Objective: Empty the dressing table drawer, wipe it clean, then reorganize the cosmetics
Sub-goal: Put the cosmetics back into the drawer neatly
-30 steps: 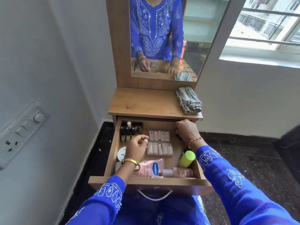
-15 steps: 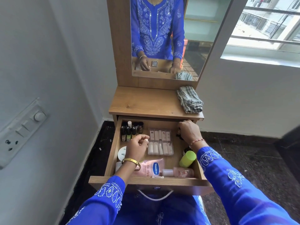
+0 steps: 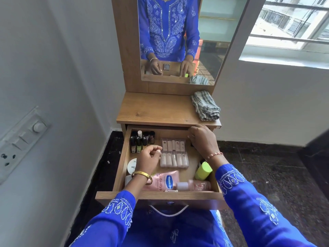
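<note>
the person wears a bright blue tunic with white paisley and loop embroidery, dotted with small shiny sequins. both long sleeves point(image 3: 114, 218) end in cuffs with rows of white stitched ovals around small mirror pieces. the left hand point(image 3: 148, 159) has a plain gold bangle point(image 3: 142, 175) at the wrist; the right hand point(image 3: 203, 139) has a thin pink-and-white bracelet point(image 3: 214, 155).

The surface point(image 3: 156, 109) lies bare left of the folded cloth point(image 3: 205, 106); in the drawer point(image 3: 160, 195), bottles point(image 3: 140, 141) crowd the back-left corner
</note>
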Available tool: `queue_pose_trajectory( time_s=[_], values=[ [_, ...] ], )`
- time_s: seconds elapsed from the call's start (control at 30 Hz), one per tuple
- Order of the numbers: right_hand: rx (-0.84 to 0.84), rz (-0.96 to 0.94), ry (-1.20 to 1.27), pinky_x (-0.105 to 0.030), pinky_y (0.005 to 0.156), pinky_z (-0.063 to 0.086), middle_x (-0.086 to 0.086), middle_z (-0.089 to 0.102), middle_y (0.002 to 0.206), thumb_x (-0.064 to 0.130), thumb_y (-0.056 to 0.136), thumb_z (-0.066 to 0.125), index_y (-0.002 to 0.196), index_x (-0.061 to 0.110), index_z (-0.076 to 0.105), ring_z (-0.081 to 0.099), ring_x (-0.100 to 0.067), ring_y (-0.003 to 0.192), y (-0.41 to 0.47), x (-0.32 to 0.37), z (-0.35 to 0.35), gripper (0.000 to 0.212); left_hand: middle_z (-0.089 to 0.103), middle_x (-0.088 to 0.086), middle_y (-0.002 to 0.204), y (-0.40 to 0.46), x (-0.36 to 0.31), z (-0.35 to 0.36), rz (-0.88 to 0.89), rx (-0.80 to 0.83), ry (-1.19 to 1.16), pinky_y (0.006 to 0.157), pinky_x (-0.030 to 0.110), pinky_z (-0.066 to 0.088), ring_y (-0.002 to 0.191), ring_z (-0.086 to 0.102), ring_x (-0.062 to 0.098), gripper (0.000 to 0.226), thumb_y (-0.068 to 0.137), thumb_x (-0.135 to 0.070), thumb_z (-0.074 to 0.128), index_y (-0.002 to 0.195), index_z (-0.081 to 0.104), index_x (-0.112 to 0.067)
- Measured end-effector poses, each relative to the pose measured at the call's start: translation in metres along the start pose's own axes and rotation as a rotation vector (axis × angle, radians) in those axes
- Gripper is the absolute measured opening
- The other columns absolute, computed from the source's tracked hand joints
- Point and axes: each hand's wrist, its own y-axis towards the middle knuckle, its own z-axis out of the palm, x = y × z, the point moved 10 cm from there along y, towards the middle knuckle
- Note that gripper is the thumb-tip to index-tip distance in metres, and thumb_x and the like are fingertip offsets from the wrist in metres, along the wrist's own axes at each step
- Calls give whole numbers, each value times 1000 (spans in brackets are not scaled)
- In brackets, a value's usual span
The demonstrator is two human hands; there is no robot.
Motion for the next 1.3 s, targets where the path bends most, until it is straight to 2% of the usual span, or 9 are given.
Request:
queue_pose_trajectory(
  time_s=[0.13,0.23,0.37,0.53,0.8,0.9,1.03,1.17,1.3],
  values=[
    [-93,14,187,-36,67,53,-5,68,89,15,84,60,83,8,69,62,-24,84,-16,12,-17,11,67,9,90,0,2,0,-1,9,15,80,40,56,86,66,28,16,88,-8,54,89,64,-20],
    [-108,45,317,-35,70,55,-2,70,85,16,83,64,81,13,70,64,-17,75,-32,22,-24,7,66,5,86,0,1,0,4,4,9,74,32,54,81,64,22,16,89,-8,52,92,65,-17],
    [-46,79,469,-23,70,52,-3,72,89,15,85,64,92,9,72,61,-9,73,-63,40,-19,12,66,5,86,0,-1,-1,21,-14,28,73,28,54,77,63,15,16,89,-7,52,95,66,-12],
    [49,110,517,-17,62,43,-2,72,84,18,85,64,88,10,71,51,-5,62,-99,46,9,11,65,1,80,-2,-6,-4,56,-37,17,70,21,52,69,61,6,17,89,-6,51,92,66,-13],
    [35,61,496,-18,62,39,4,67,75,33,81,64,77,14,70,49,-6,65,-133,50,11,21,65,-7,72,-14,-19,-22,142,-113,-80,74,28,55,62,61,-6,18,89,-7,52,87,67,-17],
    [15,-4,472,-16,60,37,7,66,73,50,74,53,76,18,70,50,-6,64,-145,55,7,36,66,-4,73,-31,-24,-24,132,-44,-70,73,28,54,60,60,0,17,89,-9,52,86,67,-17],
    [22,-125,373,-20,62,42,7,66,73,55,71,58,78,21,70,58,-12,68,-154,63,8,37,68,3,78,-58,-26,-12,118,180,77,68,20,52,63,59,4,10,86,-14,60,88,69,-12],
    [13,-154,359,-17,64,38,7,66,72,56,68,56,79,21,70,58,-14,68,-156,66,9,39,67,-3,79,-85,-20,-1,137,349,250,64,13,48,69,59,8,8,81,-17,68,88,71,-14],
    [-16,-168,339,-17,61,38,8,66,70,57,69,54,77,22,71,59,-13,65,-156,66,7,40,65,-6,84,-97,-21,2,210,374,402,72,21,53,77,63,10,9,76,-20,72,84,72,-16]
  ],
)
